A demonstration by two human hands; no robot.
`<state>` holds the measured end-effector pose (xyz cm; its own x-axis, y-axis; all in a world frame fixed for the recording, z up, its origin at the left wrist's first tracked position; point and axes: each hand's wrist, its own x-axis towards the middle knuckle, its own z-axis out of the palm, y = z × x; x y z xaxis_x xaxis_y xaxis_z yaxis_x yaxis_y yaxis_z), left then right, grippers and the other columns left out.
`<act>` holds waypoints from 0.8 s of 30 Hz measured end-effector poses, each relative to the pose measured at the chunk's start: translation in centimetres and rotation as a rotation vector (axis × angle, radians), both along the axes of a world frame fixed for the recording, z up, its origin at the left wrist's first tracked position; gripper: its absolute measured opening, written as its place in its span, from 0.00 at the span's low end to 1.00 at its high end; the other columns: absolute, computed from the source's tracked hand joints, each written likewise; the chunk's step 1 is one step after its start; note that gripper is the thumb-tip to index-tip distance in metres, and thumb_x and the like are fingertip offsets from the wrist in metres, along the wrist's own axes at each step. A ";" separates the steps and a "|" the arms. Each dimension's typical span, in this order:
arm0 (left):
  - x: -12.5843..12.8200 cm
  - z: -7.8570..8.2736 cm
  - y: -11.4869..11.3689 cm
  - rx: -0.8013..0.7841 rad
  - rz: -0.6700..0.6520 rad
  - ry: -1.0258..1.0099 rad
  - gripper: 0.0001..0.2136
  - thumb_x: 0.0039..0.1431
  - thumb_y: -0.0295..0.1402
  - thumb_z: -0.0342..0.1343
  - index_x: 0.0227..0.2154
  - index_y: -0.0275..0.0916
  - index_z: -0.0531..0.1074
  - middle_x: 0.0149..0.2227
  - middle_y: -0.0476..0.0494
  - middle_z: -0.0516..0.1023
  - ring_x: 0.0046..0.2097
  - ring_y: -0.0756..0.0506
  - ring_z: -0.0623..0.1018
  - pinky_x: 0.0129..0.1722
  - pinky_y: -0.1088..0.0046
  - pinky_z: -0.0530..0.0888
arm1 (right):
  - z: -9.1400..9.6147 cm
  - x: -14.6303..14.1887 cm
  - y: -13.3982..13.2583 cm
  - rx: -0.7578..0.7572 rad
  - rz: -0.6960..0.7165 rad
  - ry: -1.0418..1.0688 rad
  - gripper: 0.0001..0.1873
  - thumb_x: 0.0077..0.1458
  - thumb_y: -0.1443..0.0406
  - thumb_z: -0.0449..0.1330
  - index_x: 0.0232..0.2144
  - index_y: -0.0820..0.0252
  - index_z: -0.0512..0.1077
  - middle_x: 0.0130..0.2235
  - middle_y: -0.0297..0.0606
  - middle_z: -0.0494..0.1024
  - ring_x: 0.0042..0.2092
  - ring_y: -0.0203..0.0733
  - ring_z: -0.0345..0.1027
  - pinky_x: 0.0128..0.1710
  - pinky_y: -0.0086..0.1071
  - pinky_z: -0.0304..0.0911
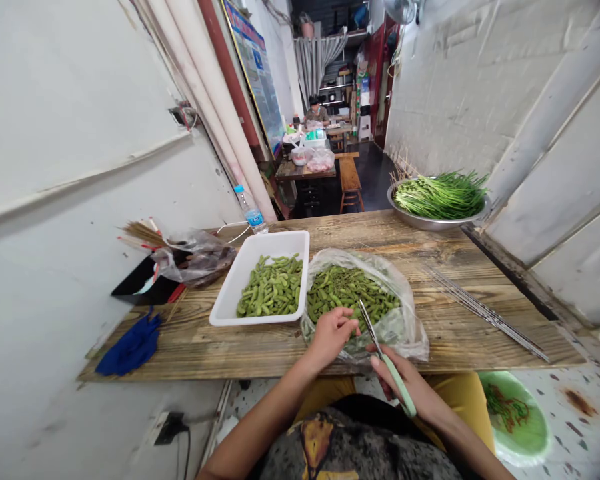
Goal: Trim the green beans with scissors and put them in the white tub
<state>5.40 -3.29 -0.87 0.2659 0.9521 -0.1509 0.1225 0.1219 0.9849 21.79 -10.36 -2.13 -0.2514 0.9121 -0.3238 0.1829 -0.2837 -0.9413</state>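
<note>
My right hand (400,377) grips a pair of scissors (397,383) with pale green handles, their metal blades pointing up and away over the bag. Close to the blade tips, my left hand (333,337) has its fingers curled in a pinch; whatever is between them is too small to make out. Below both hands lies a clear plastic bag (405,313), spread open and full of green edamame pods (347,290). Left of it, touching or nearly so, stands a white plastic tray (223,303) holding more edamame pods (275,287).
On the wooden table (445,333) are metal skewers (490,313), a metal bowl (433,222) of green stalks, a water bottle (253,213), a black box (153,287) and a blue cloth (130,343). A lined green basin (517,413) stands on the floor. A person sits far back.
</note>
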 end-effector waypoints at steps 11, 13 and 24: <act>0.5 0.5 -0.6 -0.009 -0.069 0.020 0.12 0.49 0.39 0.54 0.32 0.34 0.68 0.22 0.48 0.75 0.18 0.54 0.62 0.20 0.78 0.58 | -1.4 0.1 -0.1 -0.113 -0.040 0.128 0.23 0.50 0.46 0.53 0.39 0.58 0.65 0.15 0.21 0.56 0.13 0.27 0.49 0.11 0.21 0.49; 0.5 0.5 -0.6 -0.046 -0.067 0.003 0.12 0.49 0.38 0.54 0.32 0.34 0.67 0.22 0.47 0.75 0.18 0.54 0.62 0.20 0.78 0.58 | -1.6 -0.1 -0.1 -0.143 -0.059 0.132 0.24 0.49 0.45 0.54 0.38 0.58 0.65 0.15 0.20 0.55 0.12 0.27 0.47 0.10 0.21 0.49; -0.6 0.3 3.2 0.086 0.232 0.104 0.06 0.50 0.34 0.48 0.23 0.38 0.65 0.13 0.55 0.63 0.20 0.52 0.67 0.25 0.77 0.64 | -0.4 0.9 -0.4 -0.106 -0.196 0.239 0.28 0.48 0.43 0.54 0.43 0.57 0.63 0.23 0.27 0.63 0.22 0.33 0.59 0.21 0.28 0.60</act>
<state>4.81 -0.09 -0.53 0.0265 0.9963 -0.0821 0.2017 0.0752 0.9766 22.65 -10.81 -2.54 -0.1544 0.9153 -0.3721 -0.1076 -0.3900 -0.9145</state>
